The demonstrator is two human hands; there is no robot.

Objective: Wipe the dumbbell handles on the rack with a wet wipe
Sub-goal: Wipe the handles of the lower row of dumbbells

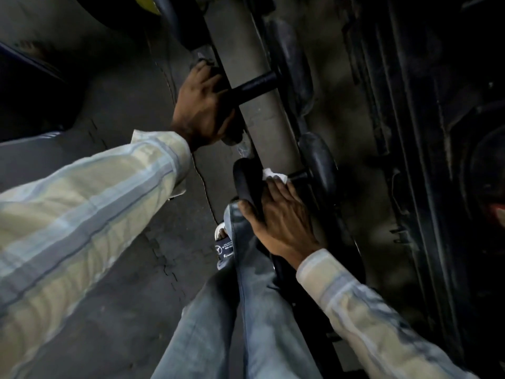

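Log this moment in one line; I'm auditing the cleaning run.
right hand: presses white wet wipe on near black dumbbell handle | left hand: grips far black dumbbell | grey rack rail: under both

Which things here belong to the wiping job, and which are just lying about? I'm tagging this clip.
Job:
- wet wipe, under the right hand
- near dumbbell handle, being wiped
- far dumbbell handle, next to the left hand
- rack rail

Lying about:
- thin cable on the floor
- yellow object, top edge
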